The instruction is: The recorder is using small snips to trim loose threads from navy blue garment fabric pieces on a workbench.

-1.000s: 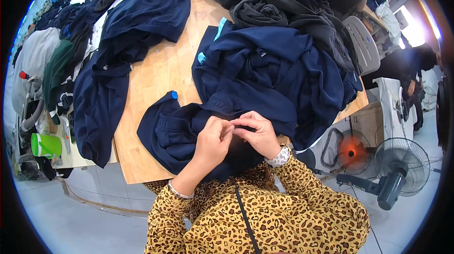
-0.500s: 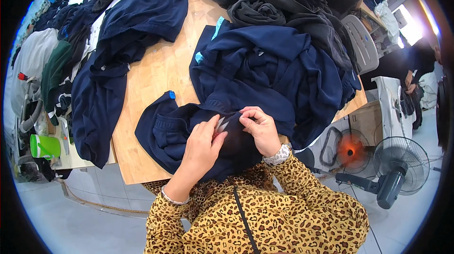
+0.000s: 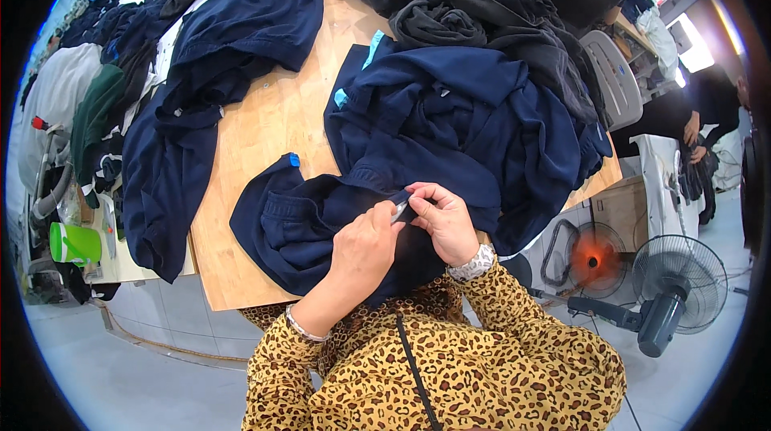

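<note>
A navy garment (image 3: pixel 297 226) with a gathered waistband lies at the table's near edge, a small blue tag on its far corner. My right hand (image 3: pixel 446 226) pinches an edge of this garment between thumb and fingertips. Close against it, my left hand (image 3: pixel 363 250) is closed around small metal thread snips (image 3: pixel 399 209). Only a bit of their bright metal shows between my fingers, right at the pinched edge; whether the blades are apart is hidden.
A heap of navy garments (image 3: pixel 434 102) lies just beyond my hands, with dark grey cloth (image 3: pixel 450 6) behind it. More navy cloth (image 3: pixel 233 38) hangs over the table's left side. A grey fan (image 3: pixel 675 286) stands at right; a co-worker's hands (image 3: pixel 695 140) hold dark cloth farther off.
My left hand has moved right and slightly up, bringing the snips to the edge held by my right hand. The snips' blades, plainly visible before, are now mostly covered.
</note>
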Demonstrator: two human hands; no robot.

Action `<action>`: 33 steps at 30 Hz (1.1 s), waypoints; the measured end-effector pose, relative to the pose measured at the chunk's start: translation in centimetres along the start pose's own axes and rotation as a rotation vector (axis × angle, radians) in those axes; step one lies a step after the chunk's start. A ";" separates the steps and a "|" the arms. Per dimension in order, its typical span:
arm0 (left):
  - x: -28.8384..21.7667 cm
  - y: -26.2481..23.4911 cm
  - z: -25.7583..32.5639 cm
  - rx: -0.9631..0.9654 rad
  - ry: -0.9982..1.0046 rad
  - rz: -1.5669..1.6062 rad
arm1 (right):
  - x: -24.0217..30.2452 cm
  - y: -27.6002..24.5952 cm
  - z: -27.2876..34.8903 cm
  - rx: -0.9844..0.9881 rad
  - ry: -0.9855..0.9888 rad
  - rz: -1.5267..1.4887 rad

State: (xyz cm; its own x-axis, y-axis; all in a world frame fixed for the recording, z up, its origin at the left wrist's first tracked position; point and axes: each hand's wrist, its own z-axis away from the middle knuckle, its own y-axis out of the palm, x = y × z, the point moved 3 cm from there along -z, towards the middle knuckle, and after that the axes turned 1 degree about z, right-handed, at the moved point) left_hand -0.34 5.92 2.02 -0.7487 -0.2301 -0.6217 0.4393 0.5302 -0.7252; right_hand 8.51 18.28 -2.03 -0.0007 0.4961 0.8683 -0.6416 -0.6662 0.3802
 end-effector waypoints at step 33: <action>3.4 1.1 -0.9 -0.054 -0.305 0.691 | -0.1 1.0 0.5 -0.024 -0.203 -0.193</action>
State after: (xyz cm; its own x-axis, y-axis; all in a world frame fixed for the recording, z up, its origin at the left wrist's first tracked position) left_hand -2.84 6.47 -0.63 -0.1379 -0.0423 -0.9895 0.7283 0.6728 -0.1303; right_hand 8.24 17.32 -1.62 0.2752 0.4894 0.8275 -0.6332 -0.5554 0.5390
